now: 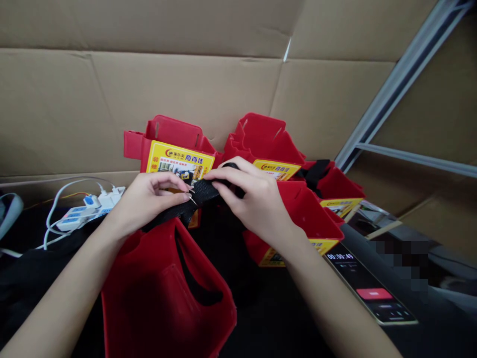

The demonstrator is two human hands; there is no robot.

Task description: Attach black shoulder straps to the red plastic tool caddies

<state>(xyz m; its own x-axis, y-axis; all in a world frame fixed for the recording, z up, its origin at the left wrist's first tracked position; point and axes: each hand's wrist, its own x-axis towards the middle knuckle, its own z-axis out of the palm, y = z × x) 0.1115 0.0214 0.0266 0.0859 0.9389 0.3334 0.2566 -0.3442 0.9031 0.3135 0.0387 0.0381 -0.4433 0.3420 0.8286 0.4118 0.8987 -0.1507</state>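
1 black woven fabric strap (205, 193) seems already threaded into the open red plastic pouch (149, 298) at lower left-centre, but its mid-frame end looks unfinished, my left hand (139, 201) pinching a thin silver metal piece (193, 200), my right hand (255, 194) grasping the strap.

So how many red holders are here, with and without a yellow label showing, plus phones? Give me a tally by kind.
Labelled red holders: 4
Nearest red holder, no yellow label in view: 1
Phone: 1
Total: 6
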